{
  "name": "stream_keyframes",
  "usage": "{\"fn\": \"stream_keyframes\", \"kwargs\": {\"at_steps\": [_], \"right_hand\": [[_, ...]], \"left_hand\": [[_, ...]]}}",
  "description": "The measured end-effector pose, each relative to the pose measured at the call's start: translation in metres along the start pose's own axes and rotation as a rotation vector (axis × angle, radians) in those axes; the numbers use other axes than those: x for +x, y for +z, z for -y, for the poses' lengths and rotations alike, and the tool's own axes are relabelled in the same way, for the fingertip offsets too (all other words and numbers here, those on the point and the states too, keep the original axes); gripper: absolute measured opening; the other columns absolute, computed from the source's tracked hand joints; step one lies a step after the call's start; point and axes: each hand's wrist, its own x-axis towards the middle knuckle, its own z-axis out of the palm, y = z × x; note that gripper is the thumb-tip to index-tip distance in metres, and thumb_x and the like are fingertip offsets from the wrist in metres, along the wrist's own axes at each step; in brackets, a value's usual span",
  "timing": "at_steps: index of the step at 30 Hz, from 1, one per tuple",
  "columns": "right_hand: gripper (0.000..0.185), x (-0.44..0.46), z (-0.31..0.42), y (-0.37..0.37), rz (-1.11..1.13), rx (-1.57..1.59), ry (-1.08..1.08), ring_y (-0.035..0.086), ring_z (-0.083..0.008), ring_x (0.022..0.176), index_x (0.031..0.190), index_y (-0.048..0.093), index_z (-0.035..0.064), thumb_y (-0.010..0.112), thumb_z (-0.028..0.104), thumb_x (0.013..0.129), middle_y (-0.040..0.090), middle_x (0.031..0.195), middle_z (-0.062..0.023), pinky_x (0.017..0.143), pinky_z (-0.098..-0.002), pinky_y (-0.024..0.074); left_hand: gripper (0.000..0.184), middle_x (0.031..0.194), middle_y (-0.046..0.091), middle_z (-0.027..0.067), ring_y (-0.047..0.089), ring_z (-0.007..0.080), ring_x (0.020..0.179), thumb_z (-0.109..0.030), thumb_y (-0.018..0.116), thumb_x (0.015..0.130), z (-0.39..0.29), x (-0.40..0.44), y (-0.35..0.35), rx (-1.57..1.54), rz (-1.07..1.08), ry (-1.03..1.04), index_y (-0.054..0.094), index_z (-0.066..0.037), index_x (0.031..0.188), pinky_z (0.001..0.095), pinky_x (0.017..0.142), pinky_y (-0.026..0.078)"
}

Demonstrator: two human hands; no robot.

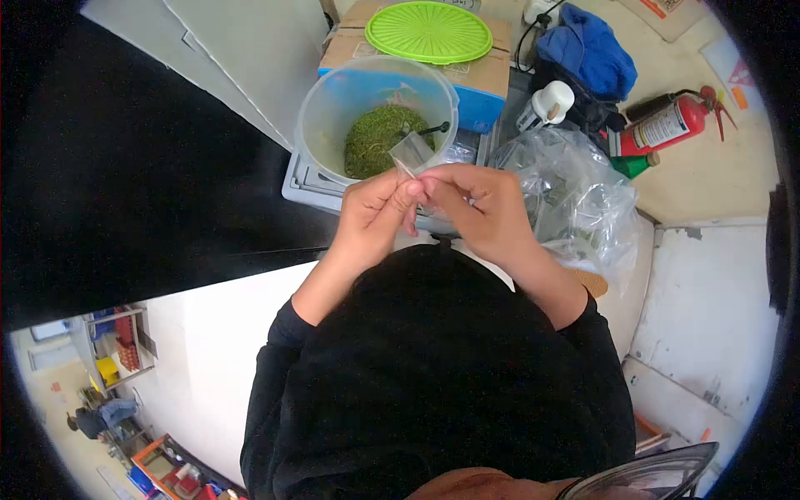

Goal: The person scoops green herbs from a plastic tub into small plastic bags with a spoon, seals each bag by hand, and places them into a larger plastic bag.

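Observation:
Both hands meet in front of my chest, just short of a translucent tub [312, 125] holding chopped green herb [375, 137]. Between them is a small clear plastic bag [412, 152], which sticks up past the fingertips over the tub's near side. My left hand [377, 212] pinches its lower edge with thumb and fingers. My right hand [483, 208] pinches the same bag from the other side, close to the left thumb. A black spoon [429, 131] rests in the tub, its handle towards the right rim; its bowl is partly hidden by the bag.
Behind the tub a green lid [429, 32] lies on a cardboard box [492, 71]. To the right are a large clear plastic bag [575, 187], a white container [550, 102], a green bottle [635, 165] and a fire extinguisher [671, 125]. A person [100, 417] is far off at lower left.

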Motion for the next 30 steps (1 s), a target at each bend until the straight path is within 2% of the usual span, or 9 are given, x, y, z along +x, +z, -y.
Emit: {"fn": "stream_keyframes", "kwargs": {"at_steps": [7, 13, 14, 17, 18, 20, 23, 26, 30], "right_hand": [[0.011, 0.022, 0.012, 0.026, -0.300, -0.284, -0.191, 0.064, -0.0243, 0.062, 0.082, 0.063, 0.0067, 0.068, 0.015, 0.079, 0.062, 0.072, -0.0079, 0.058, -0.0325, 0.0505], [0.013, 0.057, 0.026, 0.041, 0.213, -0.540, -0.598, 0.057, -0.0276, 0.066, 0.084, 0.062, 0.0096, 0.068, 0.009, 0.073, 0.055, 0.071, -0.0044, 0.056, -0.0362, 0.0467], [0.012, 0.063, 0.031, 0.044, 0.198, -0.503, -0.664, 0.060, -0.0276, 0.067, 0.085, 0.062, 0.0092, 0.069, 0.009, 0.075, 0.058, 0.074, -0.0057, 0.056, -0.0354, 0.0465], [0.007, 0.082, 0.031, 0.056, 0.287, -0.411, -0.565, 0.062, -0.0280, 0.071, 0.087, 0.063, 0.0081, 0.066, 0.012, 0.082, 0.061, 0.079, -0.0093, 0.058, -0.0351, 0.0468], [0.007, 0.090, 0.038, 0.058, 0.400, -0.394, -0.484, 0.062, -0.0285, 0.071, 0.089, 0.064, 0.0079, 0.063, 0.014, 0.084, 0.062, 0.080, -0.0105, 0.058, -0.0354, 0.0472], [0.012, 0.109, 0.053, 0.061, 0.627, -0.352, -0.309, 0.063, -0.0294, 0.071, 0.091, 0.064, 0.0074, 0.059, 0.018, 0.090, 0.063, 0.082, -0.0131, 0.060, -0.0359, 0.0478], [0.021, 0.134, 0.030, 0.072, 0.510, -0.073, -0.352, 0.063, -0.0354, 0.076, 0.094, 0.064, 0.0066, 0.054, 0.024, 0.090, 0.063, 0.080, -0.0182, 0.064, -0.0442, 0.0487], [0.023, 0.177, -0.022, 0.064, 0.148, -0.621, -0.380, 0.065, -0.0322, 0.073, 0.090, 0.067, 0.0054, 0.054, 0.025, 0.093, 0.066, 0.084, -0.0165, 0.064, -0.0400, 0.0507], [0.018, 0.183, -0.082, 0.059, 0.730, -1.369, 0.232, 0.068, -0.0334, 0.084, 0.086, 0.072, 0.0053, 0.057, 0.014, 0.082, 0.069, 0.089, -0.0175, 0.072, -0.0444, 0.0551]], "left_hand": [[0.028, 0.054, 0.047, -0.0039, 0.046, 0.0051, 0.048, -0.009, 0.057, 0.088, -0.004, 0.011, -0.040, 0.344, 0.025, 0.109, 0.052, -0.003, 0.061, 0.0214, 0.046, 0.036], [0.028, 0.060, 0.053, -0.0026, 0.049, 0.0053, 0.056, -0.016, 0.060, 0.089, -0.032, 0.031, -0.108, 0.479, 0.014, -0.147, 0.054, -0.002, 0.064, 0.0239, 0.051, 0.040], [0.026, 0.084, 0.062, 0.0051, 0.059, 0.0116, 0.082, -0.026, 0.059, 0.093, -0.036, 0.032, -0.117, 0.434, 0.070, -0.152, 0.062, -0.001, 0.089, 0.0267, 0.072, 0.047], [0.046, 0.118, 0.058, 0.0125, 0.050, 0.0191, 0.117, -0.037, 0.051, 0.097, -0.048, 0.021, -0.117, -0.019, 0.257, 0.012, 0.053, 0.001, 0.123, 0.0307, 0.098, 0.038], [0.061, 0.137, 0.044, 0.0163, 0.035, 0.0247, 0.132, -0.041, 0.045, 0.098, -0.047, 0.021, -0.134, 0.066, 0.490, -0.035, 0.035, 0.002, 0.140, 0.0344, 0.110, 0.024], [0.061, 0.137, 0.044, 0.0171, 0.037, 0.0254, 0.131, -0.040, 0.045, 0.098, -0.032, 0.011, -0.151, -0.106, 0.446, -0.133, 0.035, 0.003, 0.140, 0.0347, 0.109, 0.024], [0.074, 0.130, 0.048, 0.0175, 0.043, 0.0269, 0.124, -0.052, 0.046, 0.093, -0.027, 0.014, -0.158, -0.179, 0.332, -0.134, 0.034, 0.003, 0.141, 0.0368, 0.108, 0.027], [0.102, 0.118, 0.052, 0.0165, 0.054, 0.0297, 0.112, -0.069, 0.057, 0.077, -0.032, 0.024, -0.160, -0.180, 0.108, -0.092, 0.032, 0.006, 0.140, 0.0425, 0.101, 0.038], [0.110, 0.122, 0.050, 0.0139, 0.055, 0.0271, 0.110, -0.074, 0.058, 0.073, -0.029, 0.026, -0.169, -0.109, -0.202, 0.015, 0.028, 0.007, 0.142, 0.0410, 0.099, 0.041]]}}
